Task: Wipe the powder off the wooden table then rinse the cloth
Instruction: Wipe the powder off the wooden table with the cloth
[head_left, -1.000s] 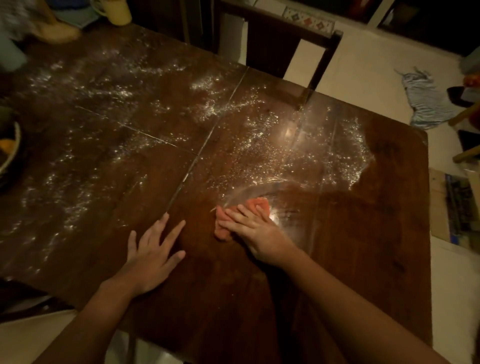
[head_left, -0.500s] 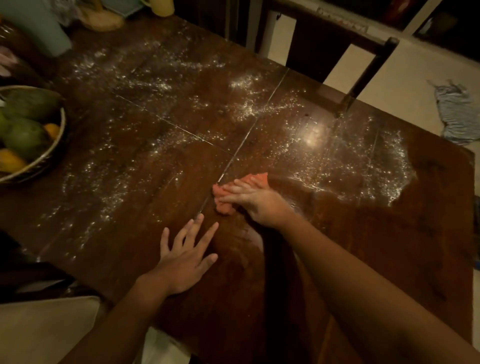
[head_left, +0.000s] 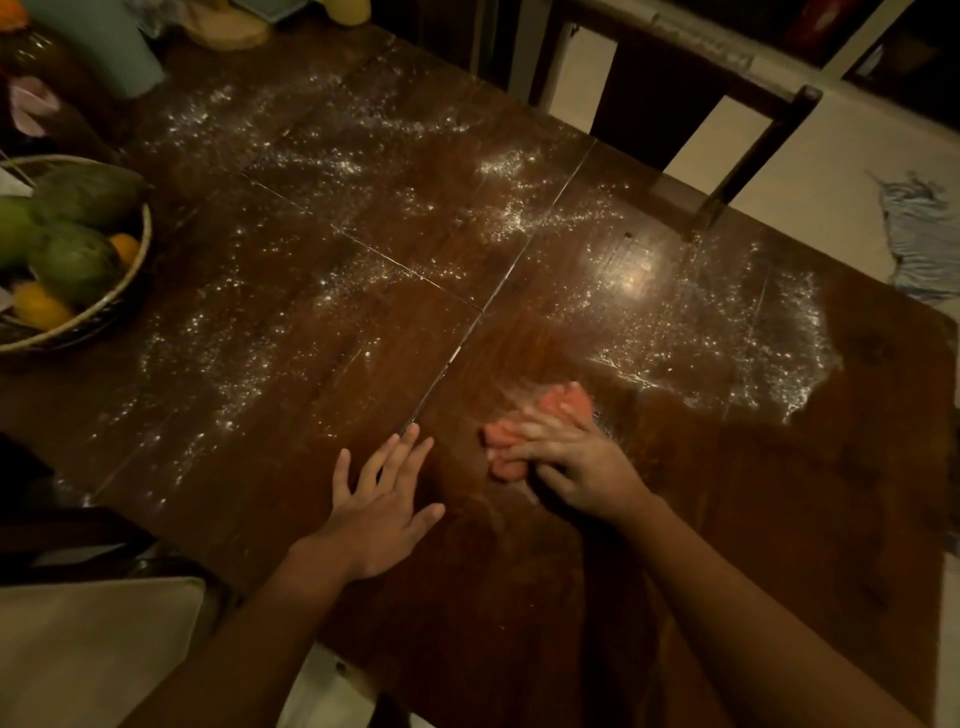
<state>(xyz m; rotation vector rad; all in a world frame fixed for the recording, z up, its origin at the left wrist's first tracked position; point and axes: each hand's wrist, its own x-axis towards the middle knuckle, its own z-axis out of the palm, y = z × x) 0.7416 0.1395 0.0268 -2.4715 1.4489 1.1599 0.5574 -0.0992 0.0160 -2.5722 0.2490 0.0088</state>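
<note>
Two hands on a powder-dusted wooden table (head_left: 753, 519)
The right hand (head_left: 582, 467) presses a pink cloth (head_left: 561, 408) flat; the left hand (head_left: 382, 501) lies spread just beside the cloth; white powder (head_left: 727, 338) lies beyond.

Quantities: one tabletop (head_left: 779, 519); one cloth (head_left: 569, 402); two grips, left grip (head_left: 382, 512) and right grip (head_left: 576, 467); one basket (head_left: 93, 312) containing three green fruits (head_left: 75, 262) and two yellow fruits (head_left: 39, 306); one chair (head_left: 753, 161).

The light was dim and warm. 1 glare spot (head_left: 631, 273) shone on the table (head_left: 779, 519) near its far edge. At the table's middle, the right hand (head_left: 582, 467) and cloth (head_left: 566, 402) were motion-blurred. The table's edges bowed from lens distortion.
</note>
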